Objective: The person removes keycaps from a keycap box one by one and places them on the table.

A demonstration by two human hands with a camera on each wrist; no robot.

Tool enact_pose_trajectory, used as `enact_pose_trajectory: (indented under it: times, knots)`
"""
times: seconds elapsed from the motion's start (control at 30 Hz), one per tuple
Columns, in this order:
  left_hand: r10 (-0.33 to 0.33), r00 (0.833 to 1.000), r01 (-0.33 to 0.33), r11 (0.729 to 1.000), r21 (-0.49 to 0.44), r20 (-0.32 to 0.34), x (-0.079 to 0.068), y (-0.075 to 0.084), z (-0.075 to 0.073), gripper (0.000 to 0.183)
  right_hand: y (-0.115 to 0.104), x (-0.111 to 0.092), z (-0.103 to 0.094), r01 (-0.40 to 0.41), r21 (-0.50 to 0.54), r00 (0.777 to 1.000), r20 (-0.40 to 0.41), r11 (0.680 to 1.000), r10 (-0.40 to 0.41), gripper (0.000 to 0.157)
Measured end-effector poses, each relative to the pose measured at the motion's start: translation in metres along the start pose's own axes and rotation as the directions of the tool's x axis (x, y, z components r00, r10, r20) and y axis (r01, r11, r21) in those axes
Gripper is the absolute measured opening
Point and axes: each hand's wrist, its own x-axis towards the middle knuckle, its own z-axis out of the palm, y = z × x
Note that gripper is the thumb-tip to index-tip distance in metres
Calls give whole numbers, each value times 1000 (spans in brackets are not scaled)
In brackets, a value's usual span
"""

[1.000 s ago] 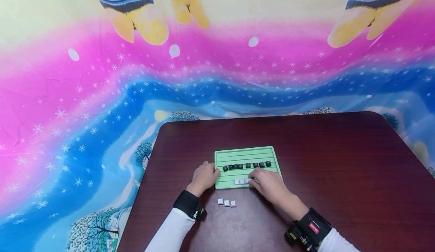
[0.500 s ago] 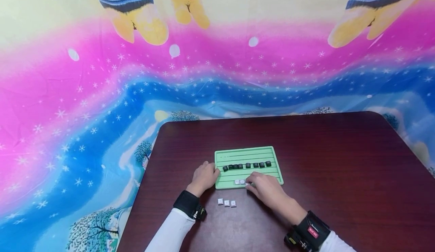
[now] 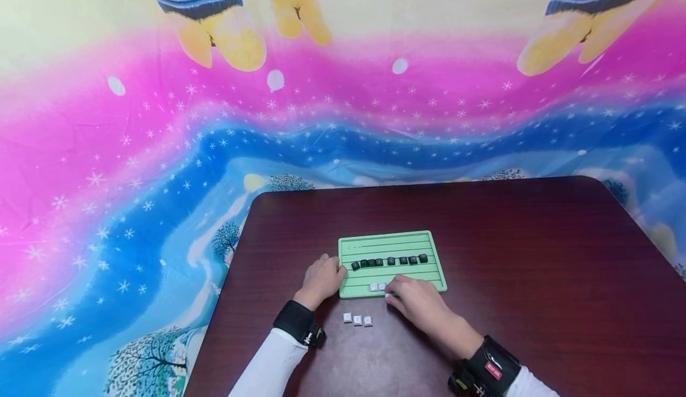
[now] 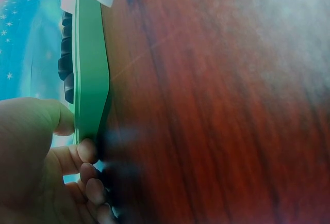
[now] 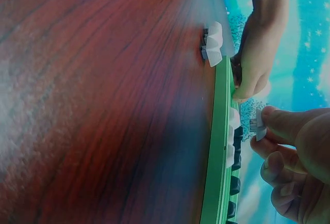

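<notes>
The light green ridged tray (image 3: 396,244) lies on the table, and my left hand (image 3: 320,279) pinches its left end between thumb and fingers. In the right wrist view, a white keycap (image 5: 261,126) with a pale stem below is pinched between the thumb and index finger of my right hand (image 3: 420,303), above the tray's near edge. White keycaps (image 3: 374,287) sit in the tray's front row, just left of that hand. Across the tray's middle runs a row of several black keycaps (image 3: 391,260).
Three loose white keycaps (image 3: 357,320) lie on the dark red-brown table (image 3: 525,266) in front of the tray. Behind the table hangs a colourful patterned cloth (image 3: 343,105). Each wrist wears a black strap with a camera.
My right hand has lifted a white keycap out of the front row's right end and drawn it slightly left and toward me. My left hand stays on the tray.
</notes>
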Motion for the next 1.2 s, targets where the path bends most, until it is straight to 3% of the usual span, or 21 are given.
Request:
enact_pose_trajectory:
  times: [1.2]
  knots:
    - [5, 1000, -5, 1000, -18, 3, 0, -1, 1, 37, -15, -7, 14, 84, 33, 996, 27, 996, -85, 8]
